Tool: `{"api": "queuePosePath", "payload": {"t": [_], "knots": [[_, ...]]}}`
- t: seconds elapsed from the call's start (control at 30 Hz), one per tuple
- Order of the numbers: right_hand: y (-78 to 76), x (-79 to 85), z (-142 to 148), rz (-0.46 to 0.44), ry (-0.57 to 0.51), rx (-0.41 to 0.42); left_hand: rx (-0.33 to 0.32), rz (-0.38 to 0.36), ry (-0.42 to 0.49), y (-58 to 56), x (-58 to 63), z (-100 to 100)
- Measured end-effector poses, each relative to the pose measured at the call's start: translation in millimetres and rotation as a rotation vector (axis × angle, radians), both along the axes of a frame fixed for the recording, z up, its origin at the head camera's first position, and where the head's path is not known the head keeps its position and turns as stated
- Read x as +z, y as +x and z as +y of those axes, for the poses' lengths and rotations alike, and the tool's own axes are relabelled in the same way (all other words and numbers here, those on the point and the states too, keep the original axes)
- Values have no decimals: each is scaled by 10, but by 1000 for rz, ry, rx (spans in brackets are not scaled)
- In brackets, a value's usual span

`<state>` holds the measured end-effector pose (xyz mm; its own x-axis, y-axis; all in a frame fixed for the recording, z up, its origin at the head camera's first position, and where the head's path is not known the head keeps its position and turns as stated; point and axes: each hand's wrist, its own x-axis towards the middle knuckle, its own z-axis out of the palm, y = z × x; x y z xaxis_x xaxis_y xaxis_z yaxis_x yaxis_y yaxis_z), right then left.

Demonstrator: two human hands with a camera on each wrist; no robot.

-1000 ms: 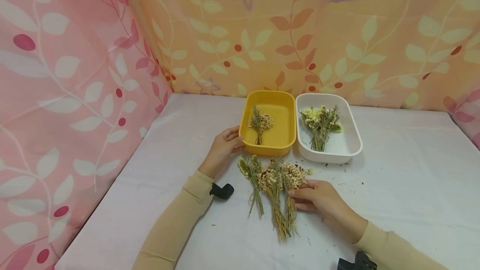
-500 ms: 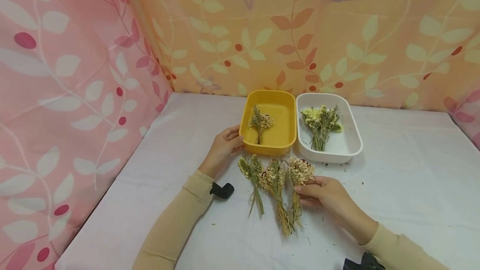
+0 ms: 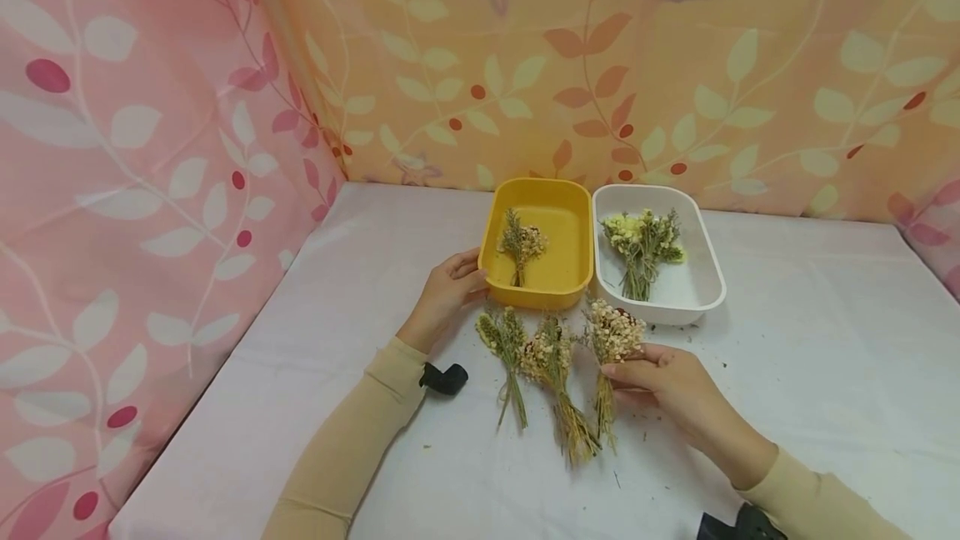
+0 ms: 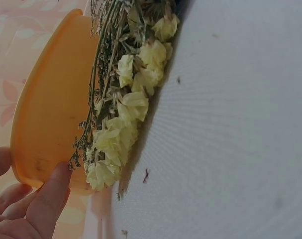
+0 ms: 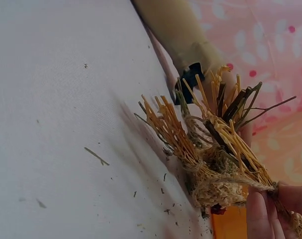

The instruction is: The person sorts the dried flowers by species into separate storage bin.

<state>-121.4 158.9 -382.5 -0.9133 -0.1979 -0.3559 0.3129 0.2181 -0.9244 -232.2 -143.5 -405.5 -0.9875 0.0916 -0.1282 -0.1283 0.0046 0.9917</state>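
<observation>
My right hand (image 3: pixel 671 382) pinches the tied stems of a bunch of cream dried flowers (image 3: pixel 613 332), held in front of the white box. In the right wrist view its bundled stems (image 5: pixel 240 154) and twine show between thumb and fingers. Left of it lie a second cream bunch (image 3: pixel 551 352) and a yellow-green bunch (image 3: pixel 506 340) on the table. My left hand (image 3: pixel 444 294) grips the near left corner of the yellow box (image 3: pixel 536 298). The left wrist view has its thumb at the rim and its fingers (image 4: pixel 49 199) against the outer wall. One small bunch (image 3: pixel 521 244) lies inside that box.
Against the yellow box stands a white box (image 3: pixel 663 312) with yellow dried flowers (image 3: pixel 641 248) in it. Bits of stem and petal are scattered over the white tablecloth (image 3: pixel 810 373). Patterned cloth (image 3: pixel 525 65) hangs behind and on the left.
My right hand has drawn its cream bunch rightward and a little away, apart from the bunch beside it, whose stems have swung slightly. The left hand stays on the yellow box.
</observation>
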Motion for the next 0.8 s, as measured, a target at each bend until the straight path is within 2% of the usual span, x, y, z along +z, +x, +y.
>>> {"api": "queuePosePath", "payload": {"t": [0.27,0.8], "knots": [[-8,99,48,7,-4,3,-11,-5,3,-2,4,-12],[-47,287,124,75,5,9,-17,8,0,-1,-1,-14]]}}
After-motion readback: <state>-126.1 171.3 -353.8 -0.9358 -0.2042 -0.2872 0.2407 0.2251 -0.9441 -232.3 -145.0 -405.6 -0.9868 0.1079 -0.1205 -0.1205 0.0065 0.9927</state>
